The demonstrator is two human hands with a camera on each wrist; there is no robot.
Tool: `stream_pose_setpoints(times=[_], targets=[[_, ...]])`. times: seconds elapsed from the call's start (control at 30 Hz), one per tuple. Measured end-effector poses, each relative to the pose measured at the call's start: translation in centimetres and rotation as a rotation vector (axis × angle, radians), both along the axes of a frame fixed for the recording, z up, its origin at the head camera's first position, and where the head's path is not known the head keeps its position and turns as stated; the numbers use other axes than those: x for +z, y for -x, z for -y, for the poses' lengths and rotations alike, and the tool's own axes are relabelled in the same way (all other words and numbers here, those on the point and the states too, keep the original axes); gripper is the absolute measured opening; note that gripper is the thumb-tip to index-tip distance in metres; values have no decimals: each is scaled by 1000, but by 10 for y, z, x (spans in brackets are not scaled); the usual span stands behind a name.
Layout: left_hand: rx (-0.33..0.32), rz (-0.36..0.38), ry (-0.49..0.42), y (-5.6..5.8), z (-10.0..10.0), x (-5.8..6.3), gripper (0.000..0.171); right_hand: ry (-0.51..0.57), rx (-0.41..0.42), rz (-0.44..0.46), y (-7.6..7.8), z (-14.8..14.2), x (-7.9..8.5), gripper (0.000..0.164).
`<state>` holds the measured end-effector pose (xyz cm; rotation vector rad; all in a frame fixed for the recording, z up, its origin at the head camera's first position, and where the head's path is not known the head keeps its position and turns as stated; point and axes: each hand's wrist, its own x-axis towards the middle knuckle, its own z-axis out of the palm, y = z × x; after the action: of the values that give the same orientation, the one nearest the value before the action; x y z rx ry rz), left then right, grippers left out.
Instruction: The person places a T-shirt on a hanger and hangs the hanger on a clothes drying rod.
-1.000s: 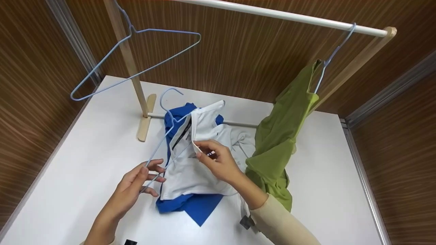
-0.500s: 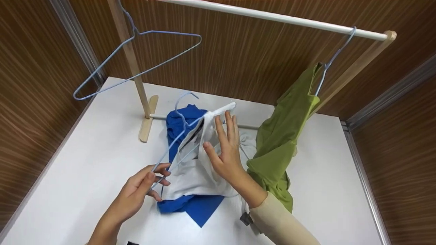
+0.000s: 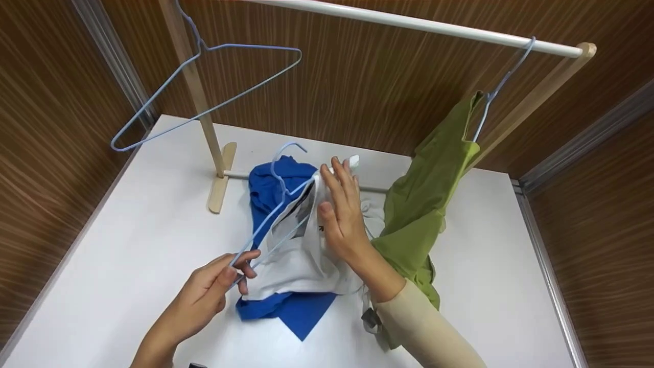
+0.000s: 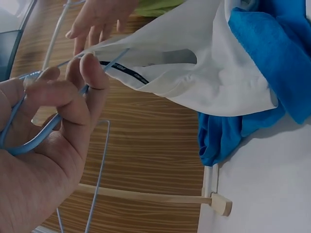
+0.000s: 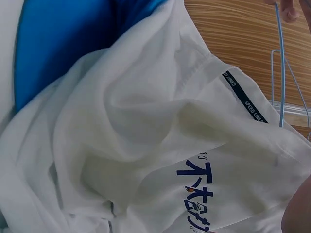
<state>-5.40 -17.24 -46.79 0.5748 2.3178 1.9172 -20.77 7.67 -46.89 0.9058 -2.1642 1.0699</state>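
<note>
My left hand [image 3: 204,291] grips the lower corner of a light-blue wire hanger [image 4: 36,142], fingers curled round the wire. The hanger's far arm runs into the neck opening of a white T-shirt [image 3: 286,276], and its hook points up and away. Against the shirt's far shoulder lies my right hand [image 3: 345,220], fingers straight, palm towards the cloth; a white tip of fabric shows past the fingertips. Dark lettering and a black neck tape [image 5: 244,97] show on the shirt in the right wrist view. The hanger's far end is hidden inside the shirt.
A blue garment [image 3: 306,317] lies under the white shirt on the white table [image 3: 102,266]. An olive-green garment [image 3: 424,204] hangs at the right of the rack's white bar [image 3: 409,20]. Another blue hanger [image 3: 250,46] hangs at the left. Wood-grain panels surround the table.
My right hand has let go of the pinched collar edge, straightened its fingers and moved up to the shirt's shoulder. The hanger in my left hand has shifted right, further into the neck.
</note>
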Motion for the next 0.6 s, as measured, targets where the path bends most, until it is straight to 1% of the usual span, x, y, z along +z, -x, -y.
stream_pose_setpoints(times=[0.1, 0.13, 0.27, 0.33, 0.4, 0.53, 0.6], targets=[[-1, -14, 24, -1, -1, 4, 42, 21, 32, -31, 1, -1, 3, 59], [5, -5, 36, -2, -1, 6, 42, 21, 36, -39, 1, -2, 3, 59], [0, -15, 49, -4, 0, 10, 42, 10, 40, -46, 1, -3, 6, 57], [-2, -35, 58, -4, 0, 10, 42, 1, 41, -60, 2, -3, 8, 54], [-17, -69, 51, -4, -1, 9, 43, -13, 41, -85, 4, -3, 9, 53], [-44, -140, 21, -4, -4, 7, 45, -49, 41, -136, 6, -2, 11, 53], [-42, -151, 13, -3, -6, 6, 45, -60, 45, -145, 6, -1, 13, 53]])
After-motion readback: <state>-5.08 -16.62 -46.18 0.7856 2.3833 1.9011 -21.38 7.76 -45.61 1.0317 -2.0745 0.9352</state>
